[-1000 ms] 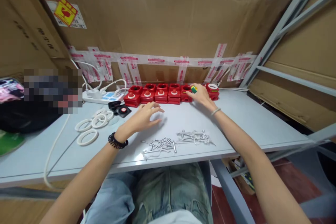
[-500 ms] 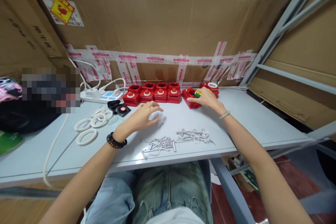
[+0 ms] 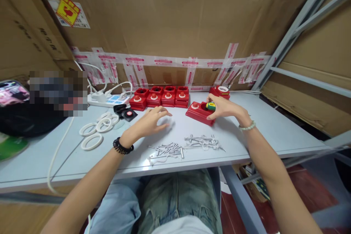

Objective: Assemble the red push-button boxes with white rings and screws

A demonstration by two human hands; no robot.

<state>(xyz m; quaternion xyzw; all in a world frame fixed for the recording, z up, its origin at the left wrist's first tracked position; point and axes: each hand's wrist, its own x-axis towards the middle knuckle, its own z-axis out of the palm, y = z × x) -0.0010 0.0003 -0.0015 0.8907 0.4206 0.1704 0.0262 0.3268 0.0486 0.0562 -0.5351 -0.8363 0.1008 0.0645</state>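
My right hand (image 3: 226,108) has its thumb and fingers around the right end of a red housing (image 3: 200,113), which lies at a slant on the table. A white-ringed red knob (image 3: 195,105) is on the housing's left part. A green and yellow handle (image 3: 211,106), like a screwdriver's, shows between my fingers and the round opening; its tip is hidden. My left hand (image 3: 149,122) hovers over the table with its fingers apart and nothing in it. Just beyond it stand several similar red housings (image 3: 168,98) in a row.
Small screws (image 3: 169,149) and metal rods tied with white string (image 3: 203,141) lie near the front edge. On the left are white rings (image 3: 91,142), black parts (image 3: 128,114) and a power strip (image 3: 115,99). Another red housing (image 3: 220,91) with a white ring stands at the back.
My right hand has drawn the red housing towards me and turned it, so its knob now shows on the left. My left hand has barely moved.
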